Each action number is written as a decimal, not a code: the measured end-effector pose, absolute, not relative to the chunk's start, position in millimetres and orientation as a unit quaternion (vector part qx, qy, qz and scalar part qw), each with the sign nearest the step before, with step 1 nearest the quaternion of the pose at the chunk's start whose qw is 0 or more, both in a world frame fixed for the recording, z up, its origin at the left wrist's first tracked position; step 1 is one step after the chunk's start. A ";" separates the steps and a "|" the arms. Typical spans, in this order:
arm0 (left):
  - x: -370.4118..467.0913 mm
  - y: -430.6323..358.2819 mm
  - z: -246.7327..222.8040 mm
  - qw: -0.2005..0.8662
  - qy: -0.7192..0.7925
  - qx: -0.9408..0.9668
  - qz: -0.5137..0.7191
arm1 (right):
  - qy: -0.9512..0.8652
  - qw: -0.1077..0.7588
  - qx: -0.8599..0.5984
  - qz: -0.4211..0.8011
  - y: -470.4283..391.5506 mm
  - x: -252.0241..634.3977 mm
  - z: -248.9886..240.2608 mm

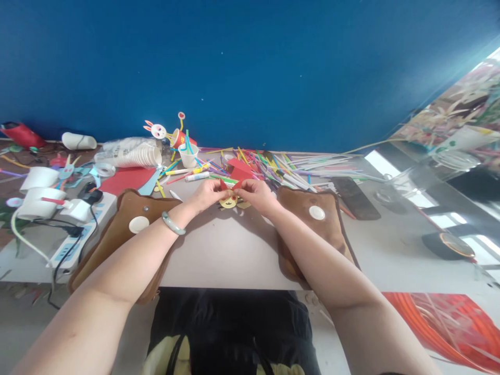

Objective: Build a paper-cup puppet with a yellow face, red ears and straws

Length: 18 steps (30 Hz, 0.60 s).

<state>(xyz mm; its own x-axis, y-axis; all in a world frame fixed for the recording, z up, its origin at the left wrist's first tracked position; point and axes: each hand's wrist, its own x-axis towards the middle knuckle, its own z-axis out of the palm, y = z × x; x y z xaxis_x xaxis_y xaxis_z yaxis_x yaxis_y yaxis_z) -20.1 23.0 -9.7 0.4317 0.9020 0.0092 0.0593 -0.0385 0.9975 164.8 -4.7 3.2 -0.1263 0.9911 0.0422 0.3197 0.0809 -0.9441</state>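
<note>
Between my hands is a small yellow paper animal face (228,202) with a drawn mouth, a red eye and red pointed paper ears. My left hand (209,195) wears a pale bangle at the wrist and pinches the face's upper left, by one ear. At the upper right, the fingers of my right hand (255,196) are closed on it by the other ear. My fingertips hide part of the face and the ear bases. Just behind my hands lies red paper (240,169). Yellow paper pieces show beneath the face.
Brown cushioned pads (312,237) lie under both forearms. Colourful pipe cleaners (281,165) spread along the wall. To the left are a power strip (84,229), stacked paper cups (133,156) and a rabbit figure (159,130). A dark phone-like slab (357,198) lies right.
</note>
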 end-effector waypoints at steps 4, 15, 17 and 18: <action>-19.5 22.5 -9.1 0.570 0.391 0.624 0.364 | -0.629 0.385 -0.529 0.420 -6.1 163.8 5.7; -18.7 22.0 -6.3 0.533 0.408 0.637 0.380 | -0.615 0.398 -0.504 0.457 -4.8 161.6 -0.3; -19.0 22.7 -7.7 0.536 0.407 0.637 0.376 | -0.618 0.400 -0.504 0.451 -4.4 161.2 -1.4; -19.2 23.0 -8.3 0.538 0.405 0.637 0.375 | -0.619 0.399 -0.505 0.450 -4.3 161.1 -1.9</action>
